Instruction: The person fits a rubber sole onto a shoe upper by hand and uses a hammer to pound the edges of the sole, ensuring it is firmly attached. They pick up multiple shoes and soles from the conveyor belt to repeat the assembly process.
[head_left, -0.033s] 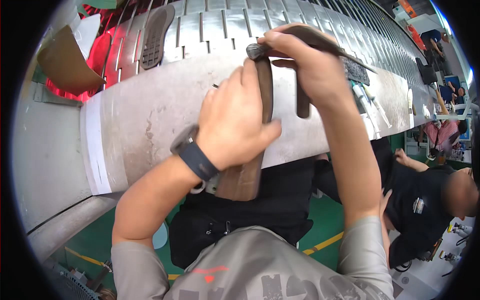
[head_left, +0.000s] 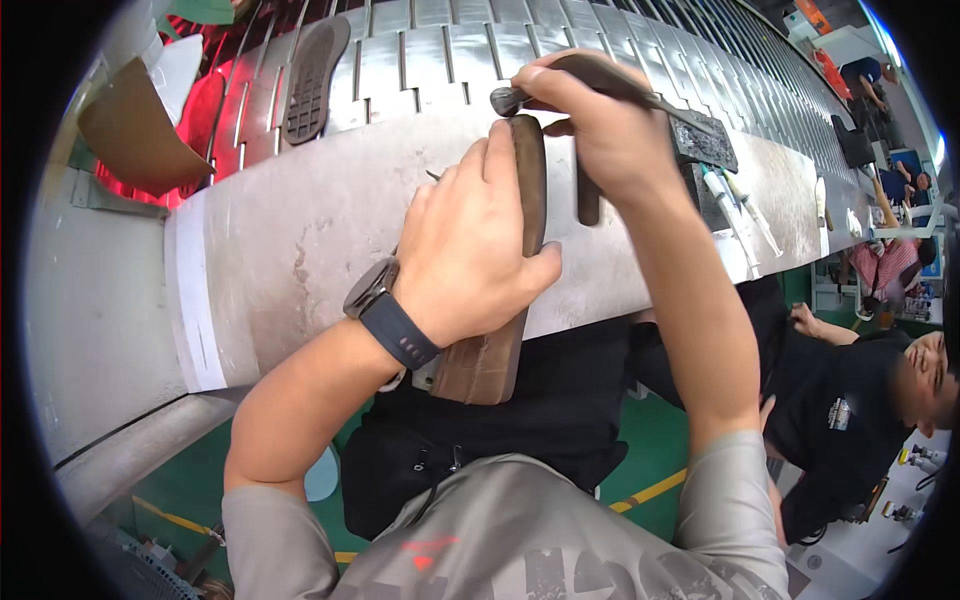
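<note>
My left hand (head_left: 465, 235) lies over a long brown shoe-shaped piece (head_left: 535, 185), gripping it with the thumb stretched along the near side. Its lower end, brown with a seam, hangs past the table edge above my lap; the middle is under my hand. My right hand (head_left: 620, 130) is closed round a brush, whose dark rounded bristle tip (head_left: 507, 101) is just above the piece's far end. A dark flat piece (head_left: 610, 75) runs over the right fingers, and a dark strip (head_left: 588, 205) hangs below them; I cannot tell whether these belong to the brush.
A dark shoe sole (head_left: 317, 80) rests on the slatted metal conveyor (head_left: 430, 55) beyond the pale table (head_left: 270, 250). Right of my right hand are a black rough block (head_left: 708, 140) and syringe-like tubes (head_left: 735, 215). A brown sheet (head_left: 140, 125) stands left. Another person (head_left: 850, 420) sits at the right.
The right hand has shifted slightly toward me and left, with the brush tip moving a little. The left hand stays nearly in place on the brown piece. The person at the right has turned their head.
</note>
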